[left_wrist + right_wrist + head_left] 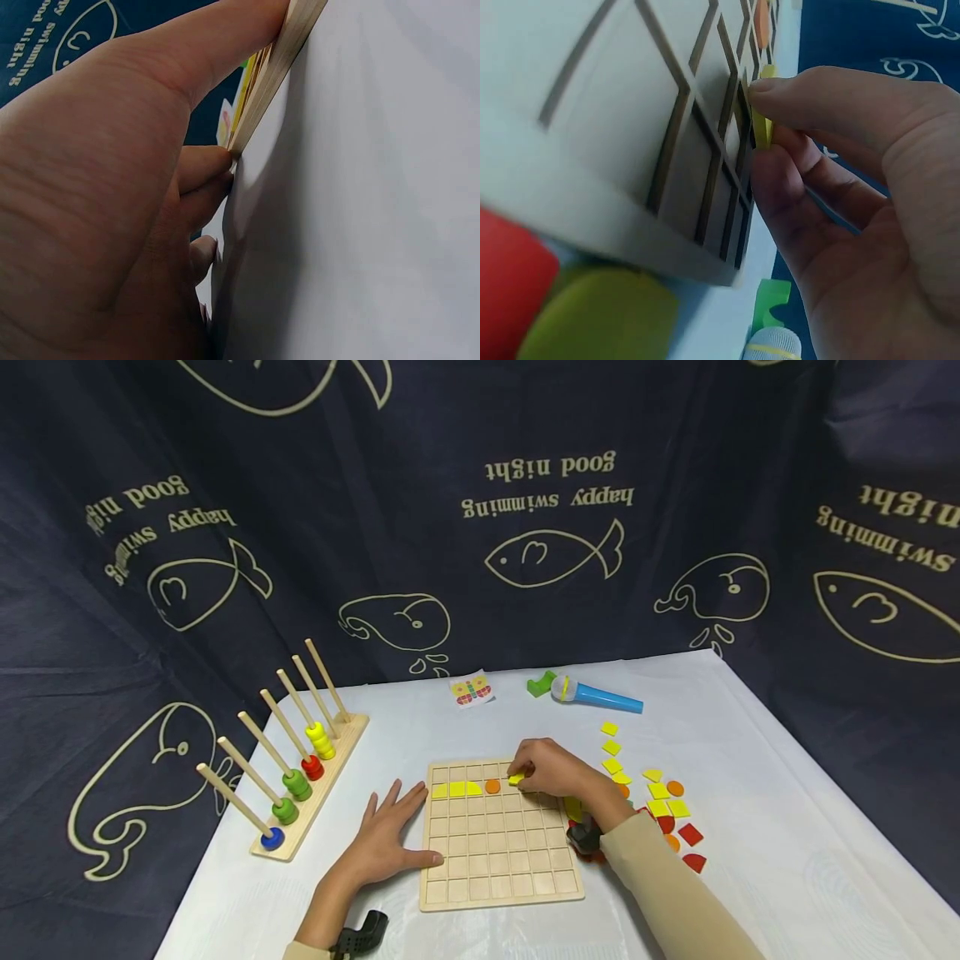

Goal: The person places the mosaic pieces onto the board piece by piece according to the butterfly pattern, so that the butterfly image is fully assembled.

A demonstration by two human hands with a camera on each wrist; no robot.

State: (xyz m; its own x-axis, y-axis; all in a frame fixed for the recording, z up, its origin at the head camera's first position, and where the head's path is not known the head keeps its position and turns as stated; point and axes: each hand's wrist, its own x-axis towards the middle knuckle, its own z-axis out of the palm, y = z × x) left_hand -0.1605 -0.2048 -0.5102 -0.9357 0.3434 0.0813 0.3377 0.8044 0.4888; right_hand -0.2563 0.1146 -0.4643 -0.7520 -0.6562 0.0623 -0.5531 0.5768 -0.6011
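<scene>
A wooden grid board lies flat on the white table. In its second row from the back sit several yellow pieces, the middle one a yellow square tile, and an orange disc. My right hand pinches a yellow tile between thumb and fingertips, close over that same row, right of the disc. With fingers spread, my left hand rests at the board's left edge; its thumb lies on the edge, as the left wrist view also shows.
Loose red, yellow and orange pieces lie right of the board. At the left stands a peg rack with coloured rings. Along the back are a butterfly card, a green block and a blue toy microphone.
</scene>
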